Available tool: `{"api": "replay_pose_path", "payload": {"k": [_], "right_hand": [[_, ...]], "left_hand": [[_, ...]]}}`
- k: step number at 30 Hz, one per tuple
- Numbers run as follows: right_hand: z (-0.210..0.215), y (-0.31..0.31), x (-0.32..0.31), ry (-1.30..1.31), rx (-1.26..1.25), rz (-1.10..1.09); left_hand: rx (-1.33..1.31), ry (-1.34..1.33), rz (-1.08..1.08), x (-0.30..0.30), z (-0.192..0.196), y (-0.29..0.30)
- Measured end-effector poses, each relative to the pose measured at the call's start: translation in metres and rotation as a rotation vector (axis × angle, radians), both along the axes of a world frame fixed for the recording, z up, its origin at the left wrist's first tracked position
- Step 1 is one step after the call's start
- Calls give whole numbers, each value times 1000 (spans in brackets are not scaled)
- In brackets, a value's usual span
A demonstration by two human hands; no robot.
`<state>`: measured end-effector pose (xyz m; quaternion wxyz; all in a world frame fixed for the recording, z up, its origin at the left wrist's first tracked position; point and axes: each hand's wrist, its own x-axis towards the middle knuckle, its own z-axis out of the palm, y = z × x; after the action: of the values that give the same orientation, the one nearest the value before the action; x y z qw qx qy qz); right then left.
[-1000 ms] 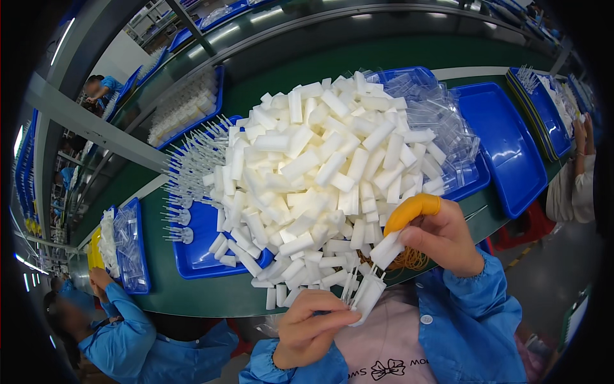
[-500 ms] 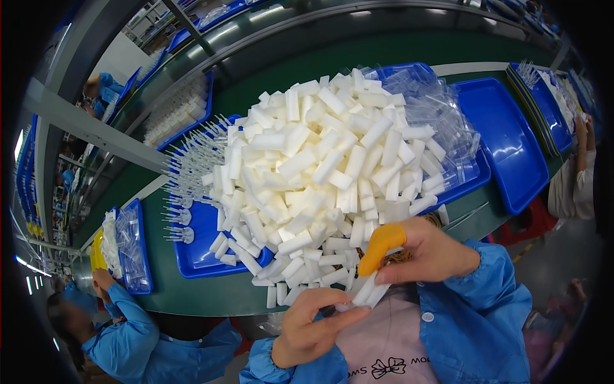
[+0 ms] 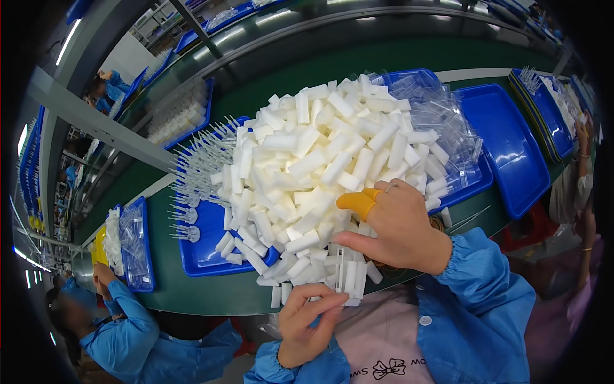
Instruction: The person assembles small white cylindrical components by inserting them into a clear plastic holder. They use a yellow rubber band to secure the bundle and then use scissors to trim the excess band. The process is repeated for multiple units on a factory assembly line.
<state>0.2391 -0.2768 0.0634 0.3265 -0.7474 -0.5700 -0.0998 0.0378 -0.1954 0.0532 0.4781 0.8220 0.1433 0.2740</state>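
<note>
Just moved the right hand (image 3: 403, 225), released, over the foam pile (image 3: 313, 160), apparently leaving blocks (image 3: 360, 280) seated in the holder (image 3: 352, 302) pinched by the left hand (image 3: 308, 325) at the counter's (image 3: 192, 297) near edge.

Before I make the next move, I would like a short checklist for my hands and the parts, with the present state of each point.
1. Left hand grips the pronged piece: ok, fingertips pinch its lower end.
2. Right hand is free: ok, thumb and index finger stand apart, with nothing visible between them.
3. Yellow finger cover is on the right hand: ok.
4. White blocks are near: ok, the pile lies right by the right hand's fingers.
5. All prongs are covered: not ok, some thin ones look bare.
6. Blocks sit firmly on the prongs: cannot tell from this view.
</note>
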Motion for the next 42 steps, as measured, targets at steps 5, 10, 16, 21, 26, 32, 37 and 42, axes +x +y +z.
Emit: {"api": "replay_pose_path", "payload": {"k": [5, 10, 16, 21, 26, 32, 37, 42], "right_hand": [[-10, 4, 0, -9, -136, -5], [9, -21, -3, 459, 125, 60], [9, -53, 4, 1339, 134, 176], [11, -53, 5, 1521, 122, 250], [6, -53, 9, 1435, 35, 355], [7, -52, 14, 1467, -2, 309], [-1, -51, 16, 1404, 26, 297], [-5, -53, 18, 1223, 48, 300]], "left_hand": [[-31, -21, 28, -5, -5, 3], [-17, -101, -17, -10, -4, 5], [79, -201, -184, -7, -7, 7], [136, -167, -219, -1, 1, 2], [271, -157, -246, 2, 7, 2], [418, -179, -233, 6, 8, -2], [461, -162, -242, 8, 11, -1], [463, -155, -261, 9, 14, -1]]}}
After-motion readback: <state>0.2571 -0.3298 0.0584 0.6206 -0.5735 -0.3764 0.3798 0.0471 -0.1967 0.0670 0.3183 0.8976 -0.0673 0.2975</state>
